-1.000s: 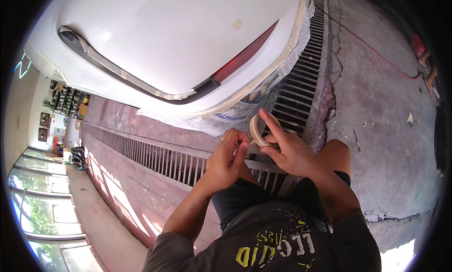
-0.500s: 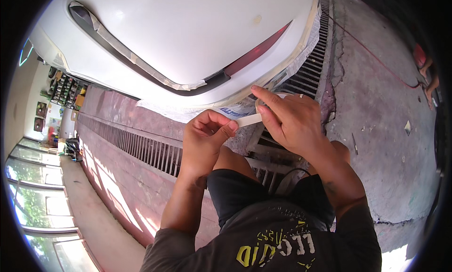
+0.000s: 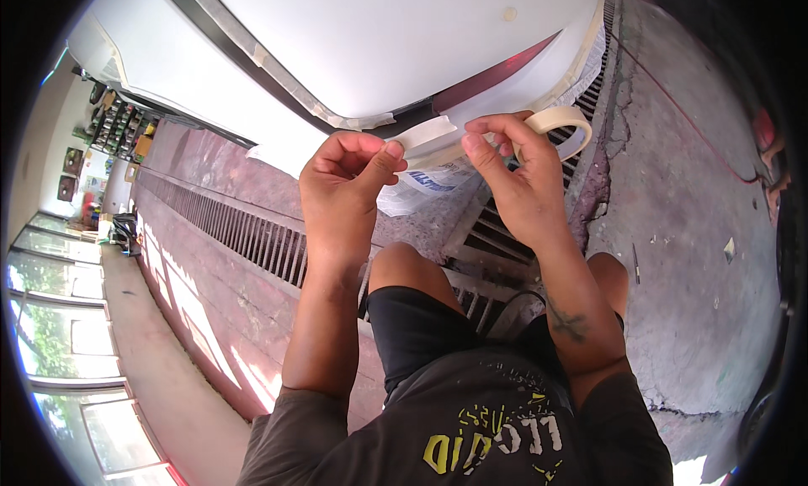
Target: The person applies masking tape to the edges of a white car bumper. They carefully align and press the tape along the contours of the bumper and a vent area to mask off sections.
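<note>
A short strip of cream masking tape (image 3: 427,132) is pinched between the thumb and fingertips of my left hand (image 3: 347,179). Its other end sticks out free toward the right. My right hand (image 3: 530,179) is curled, with the roll of masking tape (image 3: 562,117) hooked on its fingers. Its thumb and forefinger are bent close to each other, apart from the strip. Just beyond both hands is a white car body (image 3: 379,44) with a red tail light (image 3: 505,69). Tape edging (image 3: 278,69) follows a dark gap in the bodywork, and masking paper (image 3: 412,191) hangs below.
Metal floor grating (image 3: 244,233) crosses the concrete on the left, and more bars lie under my arms. A thin red hose (image 3: 682,116) runs over the floor at right, near a slim tool (image 3: 636,265). Windows (image 3: 71,330) line the left side; another person's limbs (image 3: 773,183) show far right.
The tape stretched between my hands is now a separate strip in my left hand. My hands have moved apart, and the roll has turned outward on my right fingers. The view has shifted slightly.
</note>
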### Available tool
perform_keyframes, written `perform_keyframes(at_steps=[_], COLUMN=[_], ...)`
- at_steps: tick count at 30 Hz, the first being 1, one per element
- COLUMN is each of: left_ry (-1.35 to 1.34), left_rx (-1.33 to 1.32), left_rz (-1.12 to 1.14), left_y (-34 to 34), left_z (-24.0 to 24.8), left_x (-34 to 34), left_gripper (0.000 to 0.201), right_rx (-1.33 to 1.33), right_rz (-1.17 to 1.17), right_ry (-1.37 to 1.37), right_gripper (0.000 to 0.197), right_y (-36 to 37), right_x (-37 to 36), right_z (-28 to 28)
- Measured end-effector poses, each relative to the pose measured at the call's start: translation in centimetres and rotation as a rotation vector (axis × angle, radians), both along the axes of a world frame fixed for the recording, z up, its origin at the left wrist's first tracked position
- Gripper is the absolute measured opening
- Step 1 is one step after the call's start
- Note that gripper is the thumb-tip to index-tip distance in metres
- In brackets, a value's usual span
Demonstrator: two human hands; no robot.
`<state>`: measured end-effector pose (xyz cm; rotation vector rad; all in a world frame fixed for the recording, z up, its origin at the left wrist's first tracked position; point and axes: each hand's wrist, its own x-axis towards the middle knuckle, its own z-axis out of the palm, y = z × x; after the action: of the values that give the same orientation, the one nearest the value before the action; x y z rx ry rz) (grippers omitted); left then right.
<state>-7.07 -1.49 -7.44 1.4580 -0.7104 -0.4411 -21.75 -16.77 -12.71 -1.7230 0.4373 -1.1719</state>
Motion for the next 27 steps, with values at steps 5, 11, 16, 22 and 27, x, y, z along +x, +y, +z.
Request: perform_keyframes(at_steps=[5, 11, 16, 22, 27], left_ry=[0.019, -0.449, -1.43, -1.713, -1.721], left_rx=[0.029, -0.039, 0.007, -0.049, -0.081], left_rz=[-0.022, 0.272, 0.405, 0.324, 0.319], left_y=[-0.5, -0.6, -0.2, -1.4, -1.7], left_z=[0.1, -1.5, -2.0, -1.3, -1.2], left_x=[0.5, -0.4, 1.6, 4.0, 4.9], left_gripper=[0.013, 0.04, 0.037, 0.034, 0.028], right_rx=[0.292, 0.337, 0.224, 0.384, 0.458], right_rz=[0.203, 0.2, 0.123, 0.211, 0.257], right_ry=[-0.053, -0.053, -0.016, 0.03, 0.04], right_gripper=[0.031, 0.028, 0.032, 0.028, 0.029], right_y=[0.5, 0.6, -0.1, -0.4, -0.9], right_x=[2.6, 3.7, 4.0, 4.4, 4.6], right_z=[0.3, 1.2, 1.4, 1.0, 1.1])
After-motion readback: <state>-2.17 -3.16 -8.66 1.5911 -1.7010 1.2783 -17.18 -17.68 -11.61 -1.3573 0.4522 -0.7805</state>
